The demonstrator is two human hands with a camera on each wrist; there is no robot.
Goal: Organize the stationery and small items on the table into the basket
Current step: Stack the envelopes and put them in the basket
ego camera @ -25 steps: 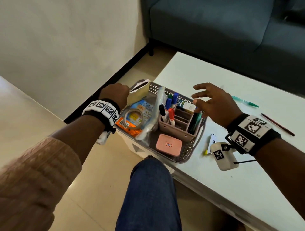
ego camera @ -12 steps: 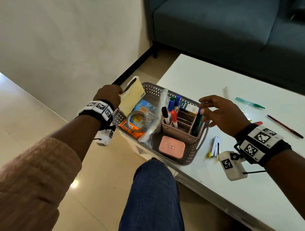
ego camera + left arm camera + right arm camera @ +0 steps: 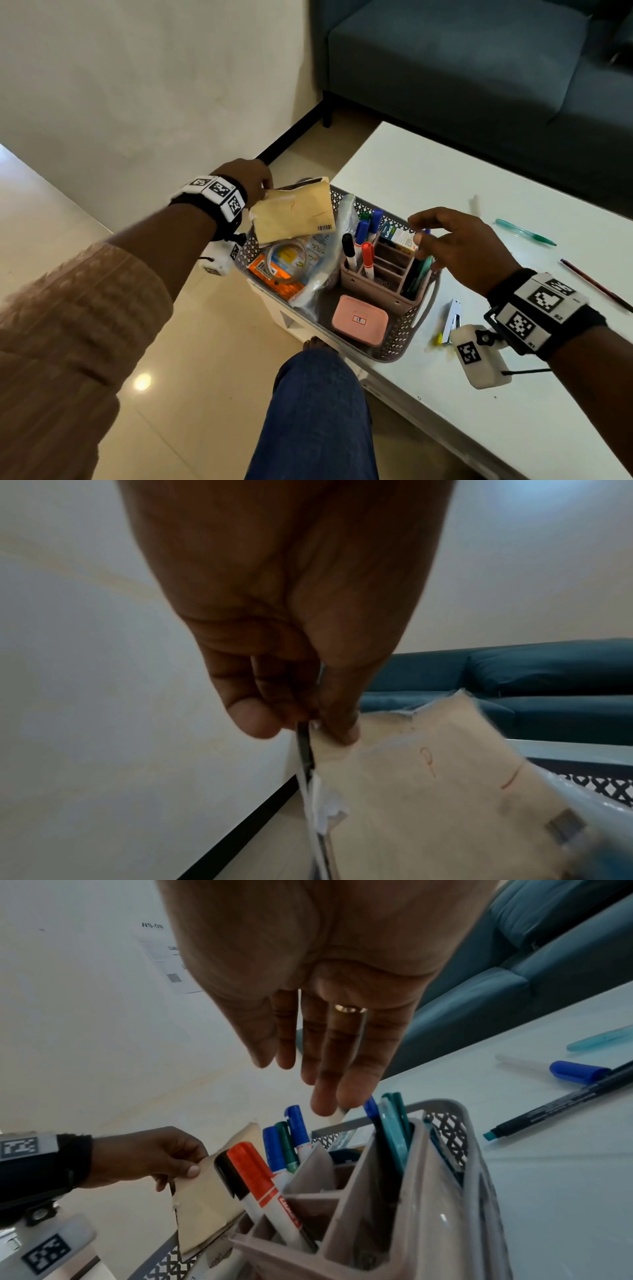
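Note:
A grey lattice basket [image 3: 394,346] stands on the near-left corner of the white table [image 3: 513,394]. My left hand [image 3: 263,192] pinches a tan envelope [image 3: 294,212] by its corner and holds it tilted over the basket's left side; the left wrist view shows thumb and fingers [image 3: 339,723] clamped on that envelope [image 3: 428,791]. My right hand [image 3: 424,233] hovers over the pinkish pen holder [image 3: 383,284] inside the basket. Its fingers [image 3: 325,1091] are straight, just above the pens and holding nothing.
The basket also holds markers [image 3: 366,253], a tape roll [image 3: 287,260] and a pink box [image 3: 359,320]. On the table lie a stapler [image 3: 452,320], a green pen [image 3: 524,232], a red pencil [image 3: 596,284], a black marker [image 3: 561,1102] and a blue-capped pen [image 3: 578,1072]. A blue sofa [image 3: 479,68] stands behind.
My left hand has raised the envelope from the basket's far-left edge and turned its flat face upward. My right hand's spread fingers have drawn closer together above the pen holder.

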